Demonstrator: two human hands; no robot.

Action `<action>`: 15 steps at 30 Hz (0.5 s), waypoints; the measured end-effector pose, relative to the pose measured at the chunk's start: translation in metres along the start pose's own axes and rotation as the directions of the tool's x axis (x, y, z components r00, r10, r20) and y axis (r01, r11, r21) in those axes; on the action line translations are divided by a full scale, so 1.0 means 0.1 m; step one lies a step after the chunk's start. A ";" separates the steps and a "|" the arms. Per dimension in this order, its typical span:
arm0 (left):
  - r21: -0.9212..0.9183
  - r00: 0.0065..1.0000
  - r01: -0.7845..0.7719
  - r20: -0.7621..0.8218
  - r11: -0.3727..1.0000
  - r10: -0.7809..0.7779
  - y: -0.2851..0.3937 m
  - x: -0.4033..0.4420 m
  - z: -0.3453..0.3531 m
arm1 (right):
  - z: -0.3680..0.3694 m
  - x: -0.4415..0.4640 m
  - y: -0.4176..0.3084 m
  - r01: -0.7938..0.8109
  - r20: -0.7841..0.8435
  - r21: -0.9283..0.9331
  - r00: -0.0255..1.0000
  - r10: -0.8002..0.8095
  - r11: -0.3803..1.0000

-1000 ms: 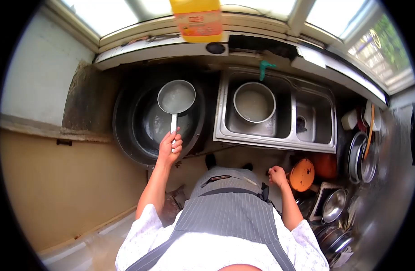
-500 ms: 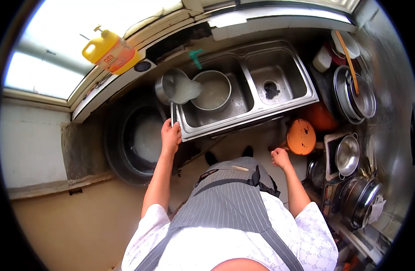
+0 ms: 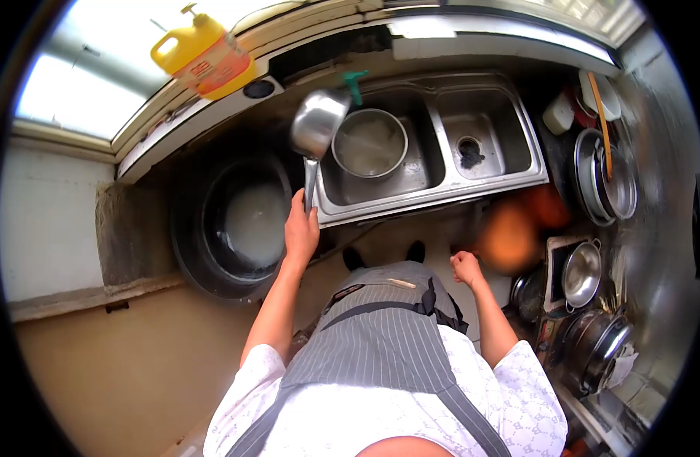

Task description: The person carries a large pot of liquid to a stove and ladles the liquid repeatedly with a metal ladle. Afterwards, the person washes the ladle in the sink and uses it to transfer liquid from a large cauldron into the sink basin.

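Observation:
My left hand (image 3: 301,232) is closed around the handle of a steel water dipper (image 3: 320,122). The dipper is turned over, its shiny outer side showing beside a round metal pot (image 3: 370,143). That pot holds cloudy liquid and sits in the left basin of the steel sink (image 3: 434,190). My right hand (image 3: 466,268), down in front of the sink, is closed on the handle end of a round orange thing (image 3: 510,238), which is smeared by motion. Its kind I cannot make out. To the left of my left hand stands a big black tub (image 3: 190,240) with cloudy liquid inside.
A green tap (image 3: 355,85) rises behind the sink. On the ledge stands a yellow pump jug (image 3: 207,61). Stacked metal bowls (image 3: 623,179) lie at the right, with a steel colander-like pan (image 3: 581,276) and several pots (image 3: 600,346) below them.
Liquid was pouring from the dipper into the pot; now the dipper is tipped right over and no stream shows. The orange thing has become blurred. The view has shifted slightly.

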State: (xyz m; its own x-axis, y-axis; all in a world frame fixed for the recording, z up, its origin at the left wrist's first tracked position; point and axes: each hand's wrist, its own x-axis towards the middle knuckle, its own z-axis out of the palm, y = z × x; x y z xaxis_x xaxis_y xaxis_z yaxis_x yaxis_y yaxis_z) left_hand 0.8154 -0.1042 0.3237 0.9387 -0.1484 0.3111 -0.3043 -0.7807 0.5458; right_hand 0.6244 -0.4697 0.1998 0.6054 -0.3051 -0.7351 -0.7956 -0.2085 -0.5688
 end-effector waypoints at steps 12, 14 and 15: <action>-0.387 0.318 0.875 0.001 0.293 -0.948 -3.17 -1.01 -0.68 | 0.80 0.23 -0.35 0.116 0.153 -0.199 0.984 -0.086 0.973; -0.087 0.286 0.949 -0.160 0.302 -0.945 -3.62 -1.25 -0.76 | 0.86 0.16 -0.38 0.086 0.160 -0.226 0.986 -0.050 0.970; 0.049 0.310 0.951 -0.228 0.307 -0.923 -3.77 -1.33 -0.78 | 0.88 0.12 -0.39 0.065 0.160 -0.218 0.987 -0.030 0.974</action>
State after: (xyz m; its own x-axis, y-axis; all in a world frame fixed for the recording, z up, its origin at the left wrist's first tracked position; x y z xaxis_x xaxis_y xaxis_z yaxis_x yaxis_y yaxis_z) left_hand 0.7929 0.2572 0.1373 0.5347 0.8131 -0.2301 0.8069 -0.4103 0.4250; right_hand 0.6640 -0.3831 0.1805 0.6245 -0.1457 -0.7673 -0.7397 -0.4257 -0.5212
